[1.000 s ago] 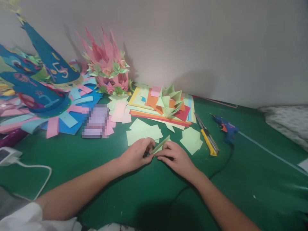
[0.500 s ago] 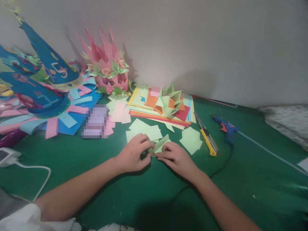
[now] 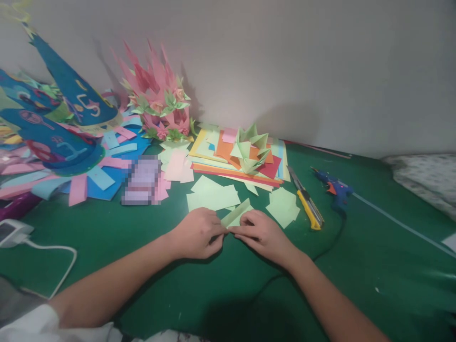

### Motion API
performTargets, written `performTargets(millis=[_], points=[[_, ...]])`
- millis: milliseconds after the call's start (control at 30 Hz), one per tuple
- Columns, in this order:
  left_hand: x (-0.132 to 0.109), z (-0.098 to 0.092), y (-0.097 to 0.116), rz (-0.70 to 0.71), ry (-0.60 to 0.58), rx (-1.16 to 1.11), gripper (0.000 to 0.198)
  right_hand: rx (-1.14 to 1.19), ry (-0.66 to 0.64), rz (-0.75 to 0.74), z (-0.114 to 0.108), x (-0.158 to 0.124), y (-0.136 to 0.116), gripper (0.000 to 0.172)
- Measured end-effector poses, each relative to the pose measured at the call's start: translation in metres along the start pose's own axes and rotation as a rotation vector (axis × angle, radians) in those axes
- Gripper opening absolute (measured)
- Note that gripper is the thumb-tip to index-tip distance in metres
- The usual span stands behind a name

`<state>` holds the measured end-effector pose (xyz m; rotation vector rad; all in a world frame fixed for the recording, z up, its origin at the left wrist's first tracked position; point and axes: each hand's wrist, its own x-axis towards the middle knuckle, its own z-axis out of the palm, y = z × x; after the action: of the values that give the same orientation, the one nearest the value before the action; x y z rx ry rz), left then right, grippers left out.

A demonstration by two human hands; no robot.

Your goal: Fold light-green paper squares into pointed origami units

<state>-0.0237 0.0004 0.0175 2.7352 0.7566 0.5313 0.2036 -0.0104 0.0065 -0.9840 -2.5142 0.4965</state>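
Observation:
A light green paper piece (image 3: 235, 214), partly folded up, lies between my hands on the green table. My left hand (image 3: 201, 232) pinches its near left edge, fingers pressed together. From the other side my right hand (image 3: 263, 235) has its fingers closed on the same paper, fingertips almost meeting the left ones. Its near edge is hidden under the fingers. Just beyond are loose light green paper squares (image 3: 215, 194), with more green squares (image 3: 284, 207) to the right. A folded green paper ring (image 3: 251, 149) rests on a stack of coloured sheets (image 3: 203, 167).
To the right lie a yellow utility knife (image 3: 309, 209), blade out, and a blue glue gun (image 3: 333, 186) with its cord. A pink paper crown (image 3: 162, 102), blue cone hats (image 3: 71, 80) and a blurred-out phone-like object (image 3: 141, 180) stand or lie left. A white cable (image 3: 53, 247) curls nearby.
My left fingers have come down and closed together at the paper's near edge, uncovering more of its left side. My right hand has stayed nearly still.

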Motion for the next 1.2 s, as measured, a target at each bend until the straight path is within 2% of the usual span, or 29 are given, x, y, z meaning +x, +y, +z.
performTargets(millis=[200,500,633,767,900,1067,1200], points=[[0.001,-0.003,0.001,-0.023,-0.026,-0.020,0.024,-0.077,-0.102,-0.063,-0.010,-0.001,-0.001,0.027],[0.002,-0.002,0.000,-0.025,-0.032,-0.030,0.023,-0.087,0.020,-0.098,-0.016,-0.003,0.000,0.019],[0.004,-0.001,-0.003,0.013,-0.024,0.031,0.022,-0.127,0.153,-0.049,-0.011,0.002,-0.001,0.018],[0.006,0.000,-0.007,0.048,-0.046,0.122,0.024,-0.174,0.117,-0.002,-0.005,0.008,-0.001,0.035],[0.006,0.000,-0.010,0.022,-0.062,0.174,0.027,-0.152,0.125,0.057,0.002,0.006,0.002,0.031],[0.005,-0.001,-0.012,-0.022,-0.005,0.073,0.025,0.036,0.172,0.186,0.006,0.002,0.000,0.036],[0.007,-0.001,-0.011,0.042,-0.033,-0.017,0.026,0.042,0.164,0.271,0.003,0.003,-0.005,0.042]])
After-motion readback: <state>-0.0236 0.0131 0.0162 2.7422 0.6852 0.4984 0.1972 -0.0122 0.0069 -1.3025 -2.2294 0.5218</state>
